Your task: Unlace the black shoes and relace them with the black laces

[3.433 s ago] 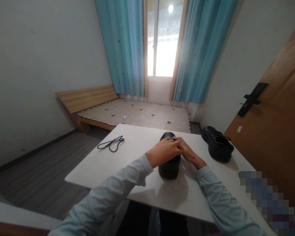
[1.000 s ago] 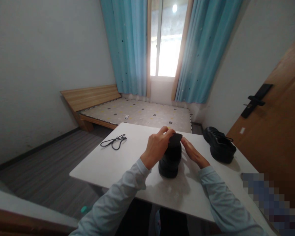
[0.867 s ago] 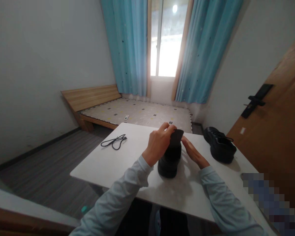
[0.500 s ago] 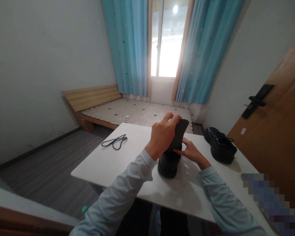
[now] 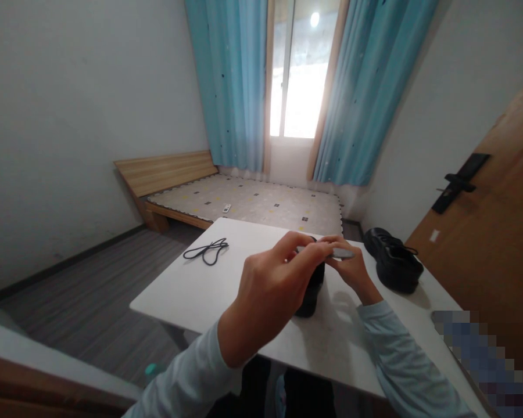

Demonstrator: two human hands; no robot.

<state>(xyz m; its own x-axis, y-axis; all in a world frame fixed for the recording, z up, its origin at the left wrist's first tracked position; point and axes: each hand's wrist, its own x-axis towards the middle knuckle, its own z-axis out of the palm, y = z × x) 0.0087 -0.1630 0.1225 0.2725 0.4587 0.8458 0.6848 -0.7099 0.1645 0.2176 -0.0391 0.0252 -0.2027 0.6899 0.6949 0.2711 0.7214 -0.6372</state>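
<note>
My left hand is closed on a dark insole, whose grey edge points right past my fingertips. Under it stands a black shoe on the white table, its heel end toward me and much of it hidden by my left hand. My right hand is at the right side of the shoe's opening, fingers curled round the upper; its fingertips are partly covered by the insole and my left hand.
A second black shoe stands at the table's right side. A loose black shoelace lies on the left of the white table. Beyond the table is a bed with a small white remote. A wooden door is at right.
The insole, upright above the shoe before, has tipped over toward me and the right. My left hand has come down and nearer. My right hand stays by the shoe opening.
</note>
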